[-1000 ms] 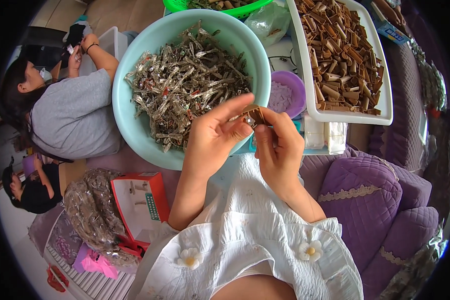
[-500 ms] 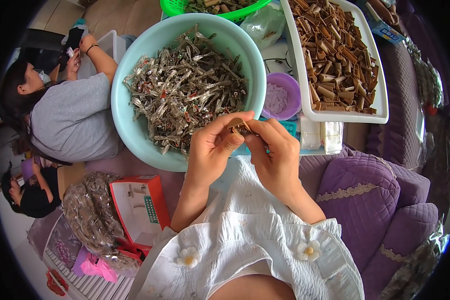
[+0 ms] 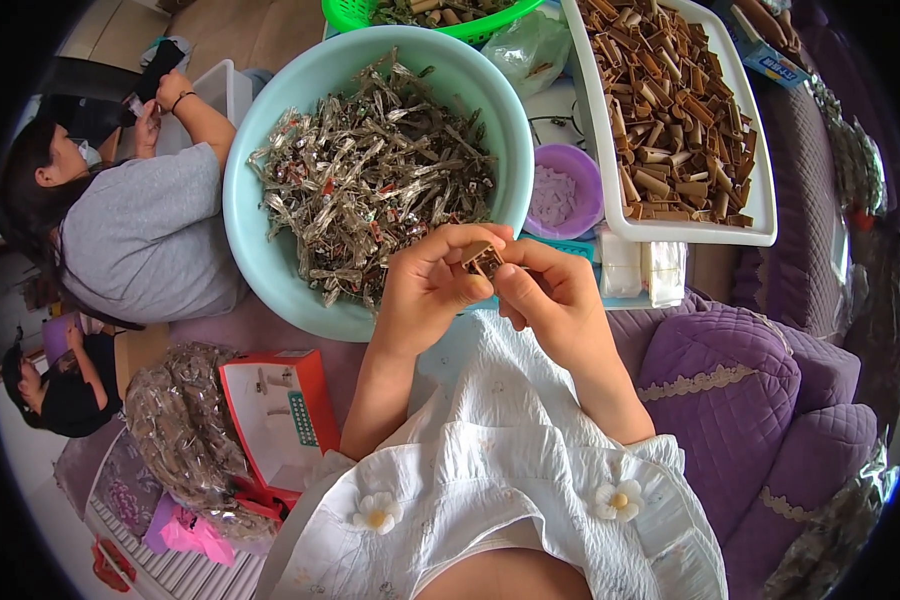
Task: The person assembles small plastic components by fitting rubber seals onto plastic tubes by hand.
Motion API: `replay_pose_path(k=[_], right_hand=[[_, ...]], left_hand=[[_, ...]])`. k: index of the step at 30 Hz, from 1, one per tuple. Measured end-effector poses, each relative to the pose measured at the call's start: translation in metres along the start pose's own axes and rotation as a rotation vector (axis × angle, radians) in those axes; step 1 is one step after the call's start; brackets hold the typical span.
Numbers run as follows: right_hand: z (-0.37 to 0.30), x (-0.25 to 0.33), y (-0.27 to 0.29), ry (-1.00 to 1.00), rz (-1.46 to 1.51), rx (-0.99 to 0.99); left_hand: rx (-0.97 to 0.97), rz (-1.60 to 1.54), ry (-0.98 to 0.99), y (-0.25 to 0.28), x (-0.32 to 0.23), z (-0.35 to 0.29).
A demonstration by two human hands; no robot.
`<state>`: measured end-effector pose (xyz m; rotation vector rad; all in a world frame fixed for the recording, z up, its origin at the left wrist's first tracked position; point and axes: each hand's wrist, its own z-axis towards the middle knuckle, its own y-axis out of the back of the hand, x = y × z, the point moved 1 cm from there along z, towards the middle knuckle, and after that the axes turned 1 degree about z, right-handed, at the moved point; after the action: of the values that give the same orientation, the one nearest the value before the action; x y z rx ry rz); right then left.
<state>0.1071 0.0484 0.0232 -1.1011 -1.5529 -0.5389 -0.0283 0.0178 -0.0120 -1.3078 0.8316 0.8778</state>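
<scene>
Close to the near rim of a pale blue-green basin (image 3: 238,215), both of my hands pinch one small brown shell piece (image 3: 483,258) with a hollow, patterned inside. My left hand (image 3: 425,285) grips its left side between thumb and fingers. From the right, my right hand (image 3: 555,300) presses thumb and forefinger against it. What lies inside the piece is too small to make out. A heap of clear-wrapped small parts with bits of red and green (image 3: 380,170) fills the basin.
At the right stands a white bin (image 3: 767,200) of brown shell pieces (image 3: 680,110). Beside it are a purple bowl (image 3: 592,190) with white bits and clear packets (image 3: 642,270). A red box (image 3: 320,400) lies at lower left. A person in grey (image 3: 145,230) works at the left.
The brown piece has tilted so its hollow inside shows more. My right thumb has come up against it, and my right hand has shifted slightly.
</scene>
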Motion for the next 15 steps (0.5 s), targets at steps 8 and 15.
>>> replay_pose_path(k=[8,15], right_hand=[[0.001,-0.016,-0.002,0.031,0.158,-0.035],[-0.002,-0.013,0.006,0.154,0.011,-0.153]], left_hand=[[-0.032,0.613,-0.076,-0.015,-0.009,0.000],[-0.242,0.665,-0.185,-0.028,0.001,-0.005]])
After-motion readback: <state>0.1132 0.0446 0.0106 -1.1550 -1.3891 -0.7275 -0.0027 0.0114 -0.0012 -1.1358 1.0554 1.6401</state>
